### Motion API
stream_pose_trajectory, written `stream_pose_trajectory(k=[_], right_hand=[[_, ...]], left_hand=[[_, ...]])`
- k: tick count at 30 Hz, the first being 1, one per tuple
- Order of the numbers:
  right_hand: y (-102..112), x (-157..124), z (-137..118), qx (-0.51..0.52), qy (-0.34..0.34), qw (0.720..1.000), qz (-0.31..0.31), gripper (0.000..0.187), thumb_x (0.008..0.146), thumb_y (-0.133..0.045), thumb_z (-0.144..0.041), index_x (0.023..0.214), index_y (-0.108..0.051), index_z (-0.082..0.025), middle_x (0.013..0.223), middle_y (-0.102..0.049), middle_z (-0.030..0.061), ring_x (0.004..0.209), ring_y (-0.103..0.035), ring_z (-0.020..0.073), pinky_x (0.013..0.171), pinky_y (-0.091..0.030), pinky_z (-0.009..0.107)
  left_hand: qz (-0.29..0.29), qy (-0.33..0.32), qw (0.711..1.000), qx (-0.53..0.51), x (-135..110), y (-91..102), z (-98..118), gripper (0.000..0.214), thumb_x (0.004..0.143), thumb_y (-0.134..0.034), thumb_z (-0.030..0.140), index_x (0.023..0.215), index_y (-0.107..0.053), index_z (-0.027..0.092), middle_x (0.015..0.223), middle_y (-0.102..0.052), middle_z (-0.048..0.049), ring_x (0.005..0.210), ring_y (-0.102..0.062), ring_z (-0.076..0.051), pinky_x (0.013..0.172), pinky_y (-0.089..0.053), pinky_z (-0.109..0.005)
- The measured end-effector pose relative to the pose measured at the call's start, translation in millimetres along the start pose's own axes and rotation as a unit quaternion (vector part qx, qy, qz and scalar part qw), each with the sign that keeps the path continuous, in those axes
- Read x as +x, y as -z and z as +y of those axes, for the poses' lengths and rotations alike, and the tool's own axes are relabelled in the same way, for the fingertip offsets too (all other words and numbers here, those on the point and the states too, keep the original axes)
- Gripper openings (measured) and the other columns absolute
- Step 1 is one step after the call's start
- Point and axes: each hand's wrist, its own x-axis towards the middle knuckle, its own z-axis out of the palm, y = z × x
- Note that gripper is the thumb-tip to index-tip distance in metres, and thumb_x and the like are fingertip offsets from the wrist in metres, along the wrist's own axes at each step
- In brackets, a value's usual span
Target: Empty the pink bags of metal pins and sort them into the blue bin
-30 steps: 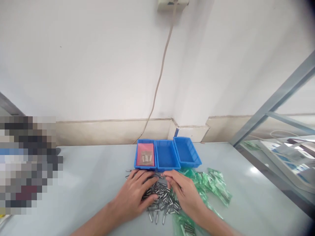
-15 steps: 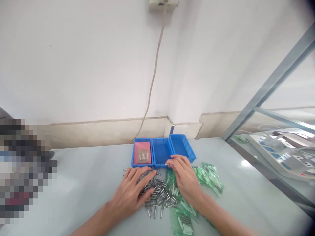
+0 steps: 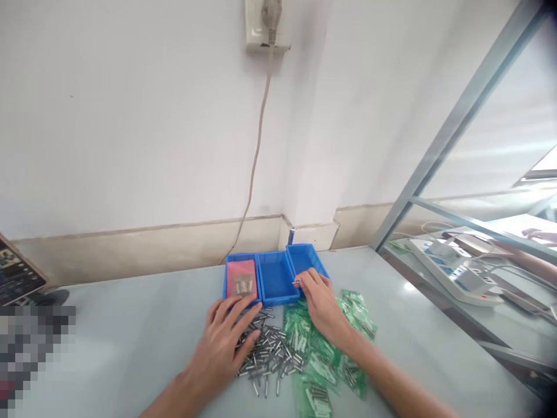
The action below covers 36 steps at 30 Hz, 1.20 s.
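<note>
My left hand [image 3: 221, 342] rests with fingers spread at the left edge of a loose pile of small metal pins [image 3: 274, 351], its fingertips by the front of the left blue bin [image 3: 225, 285]. That bin holds a pink sheet [image 3: 235, 270] with a clear bag of small pieces on it. Between thumb and fingertips, my right hand [image 3: 324, 307] pinches one metal pin [image 3: 296, 283], above the front right corner of the middle blue bin [image 3: 278, 301]. Behind this hand stands the right blue bin [image 3: 308, 252], partly covered by it.
Green plastic bags [image 3: 321, 366] with metal pieces lie right of the pile, partly under my right forearm. A grey metal frame [image 3: 439, 157] rises at the right, with a power strip [image 3: 452, 281] beyond it and another person's hand [image 3: 539, 234]. A cable [image 3: 256, 151] hangs down the wall.
The view has turned right, so everything sits further left in the picture. My right hand, still pinching the pin, has moved slightly toward the right bin. My left hand stays spread by the pile.
</note>
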Motion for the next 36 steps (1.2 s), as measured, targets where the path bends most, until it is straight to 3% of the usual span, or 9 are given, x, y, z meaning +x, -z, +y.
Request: stream_pose_trajectory(k=[9, 19, 26, 29, 32, 34, 36], right_hand=[[0, 1, 10, -0.003, -0.005, 1.000, -0.001, 0.032, 0.113, -0.030, -0.011, 0.106, -0.057, -0.026, 0.110, -0.067, 0.0053, 0.102, -0.068, 0.0249, 0.096, -0.045, 0.044], [7, -3, -3, -0.025, 0.035, 0.999, 0.006, 0.031, 0.109, -0.033, -0.003, 0.109, -0.054, -0.025, 0.113, -0.067, 0.0065, 0.101, -0.069, 0.0235, 0.090, -0.049, 0.038], [11, -7, -13, -0.035, 0.052, 0.997, 0.035, 0.028, 0.108, -0.038, -0.006, 0.111, -0.059, -0.024, 0.122, -0.069, 0.0119, 0.111, -0.061, 0.0319, 0.097, -0.043, 0.047], [10, -11, -22, -0.020, 0.070, 0.996, 0.046, 0.029, 0.111, -0.036, -0.009, 0.111, -0.060, -0.024, 0.116, -0.071, 0.0102, 0.108, -0.060, 0.0302, 0.095, -0.043, 0.044], [6, -17, -29, 0.037, 0.080, 0.996, 0.030, 0.029, 0.115, -0.035, -0.015, 0.116, -0.062, -0.025, 0.100, -0.071, 0.0064, 0.093, -0.061, 0.0266, 0.089, -0.042, 0.041], [5, -21, -31, 0.084, 0.070, 0.994, 0.000, 0.026, 0.116, -0.037, -0.021, 0.119, -0.063, -0.026, 0.093, -0.070, 0.0037, 0.086, -0.061, 0.0247, 0.085, -0.042, 0.039], [4, -23, -33, 0.110, 0.053, 0.992, -0.026, 0.024, 0.117, -0.040, -0.025, 0.118, -0.064, -0.027, 0.089, -0.070, 0.0013, 0.082, -0.062, 0.0230, 0.083, -0.042, 0.037]], left_hand=[[-0.018, 0.003, 0.999, 0.028, -1, -4.7, -1, 0.048, 0.112, -0.055, 0.031, 0.160, -0.052, 0.032, 0.166, -0.052, 0.0005, 0.140, -0.048, -0.032, 0.114, -0.037, -0.050], [-0.035, 0.012, 0.998, 0.042, -1, -5.3, 5, 0.052, 0.112, -0.056, 0.039, 0.163, -0.049, 0.031, 0.171, -0.045, -0.0003, 0.145, -0.044, -0.034, 0.117, -0.035, -0.051], [-0.021, -0.005, 0.999, 0.029, 1, 1.3, 10, 0.056, 0.112, -0.057, 0.037, 0.165, -0.044, 0.024, 0.166, -0.052, -0.0068, 0.147, -0.045, -0.034, 0.121, -0.031, -0.053], [0.041, -0.042, 0.998, -0.005, 3, 15.3, 0, 0.038, 0.110, -0.060, 0.026, 0.148, -0.061, 0.024, 0.148, -0.067, -0.0104, 0.133, -0.057, -0.031, 0.114, -0.039, -0.051], [0.090, -0.078, 0.992, -0.028, 6, 35.0, -14, 0.018, 0.107, -0.061, 0.015, 0.120, -0.071, 0.021, 0.117, -0.075, -0.0095, 0.101, -0.066, -0.024, 0.094, -0.050, -0.040], [0.090, -0.045, 0.995, -0.017, 6, 45.6, -23, 0.014, 0.108, -0.058, 0.016, 0.103, -0.070, 0.021, 0.102, -0.075, -0.0061, 0.088, -0.066, -0.021, 0.084, -0.050, -0.037], [0.048, 0.022, 0.999, 0.010, 0, 50.4, -29, 0.021, 0.112, -0.053, 0.028, 0.101, -0.070, 0.022, 0.100, -0.074, -0.0051, 0.087, -0.067, -0.022, 0.085, -0.050, -0.039]])
